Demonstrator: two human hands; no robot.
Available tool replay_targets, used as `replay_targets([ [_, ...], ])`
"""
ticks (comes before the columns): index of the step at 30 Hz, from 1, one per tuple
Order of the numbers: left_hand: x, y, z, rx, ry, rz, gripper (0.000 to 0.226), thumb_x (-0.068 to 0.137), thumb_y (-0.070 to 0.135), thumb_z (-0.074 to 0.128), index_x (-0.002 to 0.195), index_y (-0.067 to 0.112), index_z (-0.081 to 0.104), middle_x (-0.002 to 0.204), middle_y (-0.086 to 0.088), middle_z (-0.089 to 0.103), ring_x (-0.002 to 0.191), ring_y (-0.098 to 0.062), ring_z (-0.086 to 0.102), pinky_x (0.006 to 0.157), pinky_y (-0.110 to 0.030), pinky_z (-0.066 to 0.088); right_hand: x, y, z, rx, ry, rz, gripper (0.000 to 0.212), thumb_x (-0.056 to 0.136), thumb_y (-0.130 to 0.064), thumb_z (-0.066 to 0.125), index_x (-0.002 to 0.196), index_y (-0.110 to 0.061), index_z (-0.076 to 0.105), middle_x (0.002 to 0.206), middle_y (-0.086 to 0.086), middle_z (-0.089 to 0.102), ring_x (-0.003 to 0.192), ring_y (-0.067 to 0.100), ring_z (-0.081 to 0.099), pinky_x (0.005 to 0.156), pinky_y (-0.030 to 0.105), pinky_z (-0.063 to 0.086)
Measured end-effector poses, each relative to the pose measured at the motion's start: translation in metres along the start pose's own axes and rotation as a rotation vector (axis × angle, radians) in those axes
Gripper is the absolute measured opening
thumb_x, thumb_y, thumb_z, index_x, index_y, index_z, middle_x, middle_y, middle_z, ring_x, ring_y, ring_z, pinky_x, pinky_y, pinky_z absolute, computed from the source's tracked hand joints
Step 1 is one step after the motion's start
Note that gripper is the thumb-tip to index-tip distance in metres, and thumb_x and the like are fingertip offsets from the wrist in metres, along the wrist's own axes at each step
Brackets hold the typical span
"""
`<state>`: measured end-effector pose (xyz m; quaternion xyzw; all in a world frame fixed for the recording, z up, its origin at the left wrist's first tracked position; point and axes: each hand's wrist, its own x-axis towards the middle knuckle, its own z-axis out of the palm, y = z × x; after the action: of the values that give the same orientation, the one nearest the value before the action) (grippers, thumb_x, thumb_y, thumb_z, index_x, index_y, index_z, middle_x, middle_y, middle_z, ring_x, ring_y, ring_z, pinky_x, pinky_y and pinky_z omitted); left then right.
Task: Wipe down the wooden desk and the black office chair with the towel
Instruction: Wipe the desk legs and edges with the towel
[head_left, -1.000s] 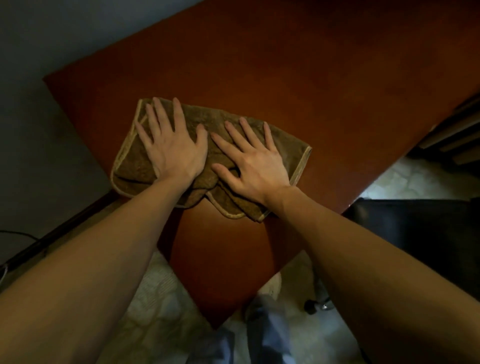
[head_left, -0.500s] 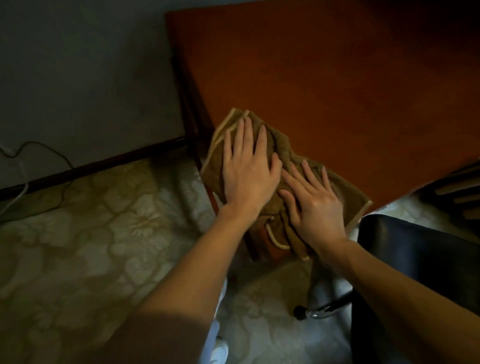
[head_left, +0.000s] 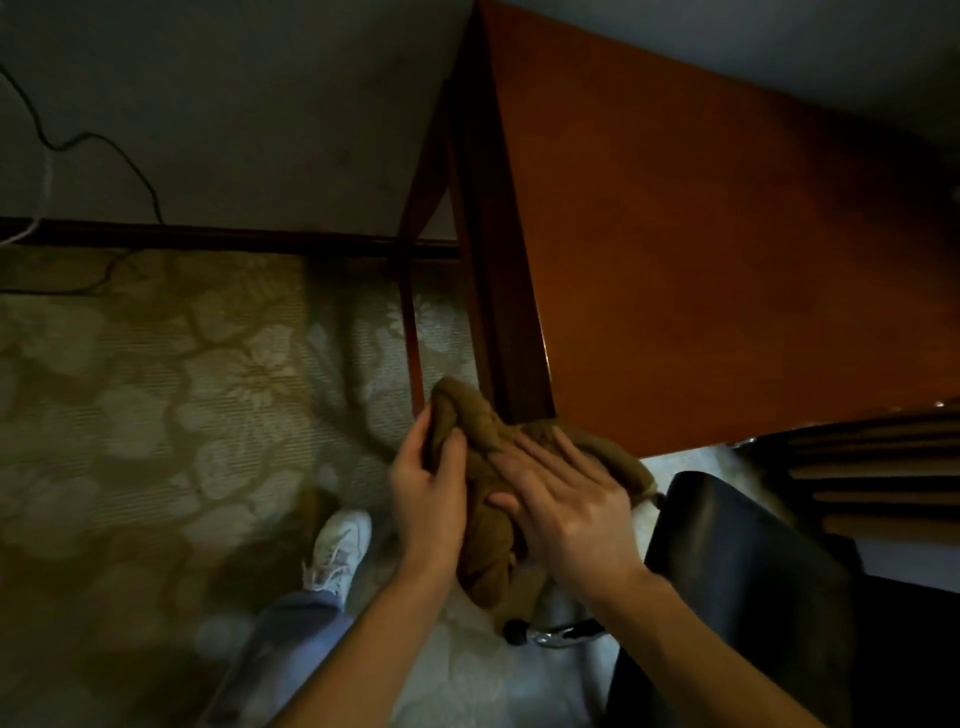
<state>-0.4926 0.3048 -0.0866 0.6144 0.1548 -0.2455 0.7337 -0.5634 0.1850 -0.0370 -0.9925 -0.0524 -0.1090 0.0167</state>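
Just at the worktop (head_left: 727, 260) corner, the bunched towel (head_left: 485, 545), judged soft, light and limp, is gripped by the left hand (head_left: 426, 483), the right hand (head_left: 571, 509) lying straight-fingered over it; best gathered by its bulk.

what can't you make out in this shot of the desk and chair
Head view only:
1. Desk near corner: covered by the bunched towel.
2. Middle of the towel: under the left hand and right hand.
3. Black chair: cut off by the right and bottom edges, too dark for detail.
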Motion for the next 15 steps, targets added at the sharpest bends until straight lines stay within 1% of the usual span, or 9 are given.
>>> replay_targets([
  [2, 0.002, 0.011, -0.016, -0.051, 0.057, 0.014, 0.039, 0.101, 0.014, 0.06, 0.138, 0.026, 0.06, 0.116, 0.019, 0.071, 0.111, 0.0, 0.066, 0.088, -0.017, 0.055, 0.008, -0.013, 0.007, 0.026, 0.017, -0.026, 0.036, 0.103, -0.039, 0.058, 0.118, -0.012, 0.076, 0.124, 0.004, 0.072, 0.118, 0.017, 0.068, 0.093, 0.047, 0.058],
  [3, 0.008, 0.021, -0.02, -0.074, 0.065, 0.036, 0.039, 0.101, 0.013, 0.06, 0.138, 0.026, 0.058, 0.115, 0.019, 0.07, 0.109, 0.003, 0.066, 0.083, -0.012, 0.054, 0.017, -0.015, 0.009, 0.035, 0.045, -0.027, 0.036, 0.103, -0.039, 0.059, 0.118, -0.011, 0.076, 0.124, 0.005, 0.073, 0.117, 0.018, 0.069, 0.092, 0.046, 0.059],
  [4, 0.016, 0.033, -0.019, -0.097, 0.058, 0.069, 0.041, 0.101, 0.012, 0.06, 0.14, 0.025, 0.056, 0.118, 0.018, 0.068, 0.109, 0.006, 0.065, 0.083, -0.011, 0.053, 0.029, -0.014, 0.009, 0.041, 0.079, -0.018, 0.035, 0.102, -0.038, 0.061, 0.118, -0.01, 0.075, 0.123, 0.006, 0.073, 0.114, 0.019, 0.07, 0.09, 0.044, 0.06],
  [7, 0.057, 0.076, 0.005, -0.07, -0.026, 0.153, 0.04, 0.104, 0.015, 0.056, 0.144, 0.021, 0.054, 0.13, 0.01, 0.064, 0.117, 0.001, 0.063, 0.098, -0.019, 0.052, 0.073, 0.003, 0.002, 0.028, 0.191, 0.06, 0.034, 0.103, -0.035, 0.061, 0.118, -0.009, 0.074, 0.12, 0.008, 0.074, 0.107, 0.021, 0.073, 0.087, 0.041, 0.061],
  [8, 0.076, 0.089, 0.019, -0.034, -0.049, 0.177, 0.038, 0.105, 0.017, 0.055, 0.144, 0.019, 0.055, 0.133, 0.005, 0.064, 0.12, -0.003, 0.062, 0.102, -0.023, 0.051, 0.09, 0.013, -0.002, 0.002, 0.223, 0.097, 0.034, 0.104, -0.035, 0.058, 0.119, -0.009, 0.074, 0.12, 0.009, 0.074, 0.108, 0.022, 0.072, 0.088, 0.04, 0.06],
  [10, 0.116, 0.111, 0.049, 0.04, -0.141, 0.185, 0.037, 0.108, 0.024, 0.05, 0.144, 0.019, 0.057, 0.139, -0.002, 0.062, 0.127, -0.012, 0.058, 0.11, -0.035, 0.048, 0.12, 0.033, -0.008, -0.075, 0.259, 0.167, 0.037, 0.107, -0.037, 0.052, 0.122, -0.01, 0.072, 0.123, 0.009, 0.072, 0.114, 0.023, 0.07, 0.095, 0.041, 0.057],
  [11, 0.135, 0.12, 0.065, 0.072, -0.207, 0.185, 0.039, 0.109, 0.03, 0.047, 0.145, 0.021, 0.056, 0.141, -0.003, 0.06, 0.13, -0.015, 0.057, 0.112, -0.039, 0.047, 0.135, 0.044, -0.008, -0.102, 0.249, 0.207, 0.037, 0.107, -0.037, 0.051, 0.123, -0.011, 0.072, 0.125, 0.009, 0.071, 0.119, 0.024, 0.067, 0.099, 0.043, 0.054],
  [13, 0.165, 0.129, 0.092, 0.119, -0.329, 0.133, 0.047, 0.109, 0.045, 0.04, 0.151, 0.027, 0.048, 0.146, -0.001, 0.056, 0.133, -0.018, 0.053, 0.115, -0.041, 0.042, 0.158, 0.066, -0.003, -0.123, 0.17, 0.316, 0.038, 0.107, -0.038, 0.048, 0.127, -0.014, 0.069, 0.132, 0.008, 0.068, 0.131, 0.026, 0.059, 0.109, 0.046, 0.047],
  [15, 0.187, 0.118, 0.108, 0.22, -0.41, 0.089, 0.057, 0.108, 0.055, 0.03, 0.16, 0.032, 0.032, 0.159, -0.001, 0.042, 0.144, -0.023, 0.041, 0.119, -0.038, 0.032, 0.173, 0.085, 0.006, -0.119, 0.029, 0.42, 0.042, 0.108, -0.043, 0.043, 0.134, -0.017, 0.064, 0.143, 0.006, 0.06, 0.144, 0.028, 0.044, 0.118, 0.047, 0.035],
])
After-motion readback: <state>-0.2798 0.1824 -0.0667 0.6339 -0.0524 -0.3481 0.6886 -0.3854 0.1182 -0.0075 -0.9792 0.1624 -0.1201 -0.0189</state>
